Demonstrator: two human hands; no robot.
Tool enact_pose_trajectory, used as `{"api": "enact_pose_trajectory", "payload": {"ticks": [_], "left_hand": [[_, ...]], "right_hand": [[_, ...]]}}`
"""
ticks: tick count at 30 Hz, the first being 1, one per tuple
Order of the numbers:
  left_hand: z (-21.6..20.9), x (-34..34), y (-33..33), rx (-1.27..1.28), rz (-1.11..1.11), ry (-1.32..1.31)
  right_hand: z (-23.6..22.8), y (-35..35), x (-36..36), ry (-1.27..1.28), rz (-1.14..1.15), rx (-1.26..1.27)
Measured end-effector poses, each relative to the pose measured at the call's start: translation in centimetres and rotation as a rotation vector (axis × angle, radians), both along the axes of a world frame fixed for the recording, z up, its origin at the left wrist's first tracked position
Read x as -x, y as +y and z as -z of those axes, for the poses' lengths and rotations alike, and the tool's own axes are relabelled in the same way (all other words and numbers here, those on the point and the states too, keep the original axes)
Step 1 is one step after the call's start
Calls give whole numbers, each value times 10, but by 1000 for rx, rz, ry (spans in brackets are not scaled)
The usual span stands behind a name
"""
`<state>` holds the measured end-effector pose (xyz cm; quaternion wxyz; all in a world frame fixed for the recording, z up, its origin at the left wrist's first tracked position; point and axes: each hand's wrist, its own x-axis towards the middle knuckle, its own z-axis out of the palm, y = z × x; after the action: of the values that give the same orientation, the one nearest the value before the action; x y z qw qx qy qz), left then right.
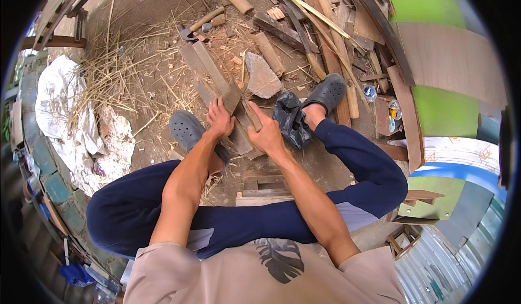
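Note:
My left hand [220, 119] is closed at the lower edge of a short flat wooden block [232, 97], with its fingertips on the wood. A narrow piece of wood [252, 116] lies in the grip of my right hand [266, 133], index finger stretched along it and thumb folded beside it. The two pieces meet at a slant between my hands. Beneath them, long wooden planks [207, 65] run along the ground, and another plank [242, 140] shows below my fingers. My palms hide part of the wood.
A grey stone slab [261, 76] and a black plastic bag [290, 118] lie near my right shoe [328, 91]. Further off rests a wooden-handled tool [204, 21] with a dark metal head. Timber [325, 33] is piled at right; white cloth [65, 106] lies left.

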<state>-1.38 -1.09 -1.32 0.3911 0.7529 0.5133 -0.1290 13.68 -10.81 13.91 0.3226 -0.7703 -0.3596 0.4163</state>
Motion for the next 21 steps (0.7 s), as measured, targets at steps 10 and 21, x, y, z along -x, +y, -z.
{"api": "enact_pose_trajectory", "payload": {"ticks": [10,21], "left_hand": [[-3,7,-13,-2,-18,21],[-1,3,-4,32,-14,7]], "right_hand": [[-119,-86,12,36,8,29],[6,9,2,-9,-33,101]]}}
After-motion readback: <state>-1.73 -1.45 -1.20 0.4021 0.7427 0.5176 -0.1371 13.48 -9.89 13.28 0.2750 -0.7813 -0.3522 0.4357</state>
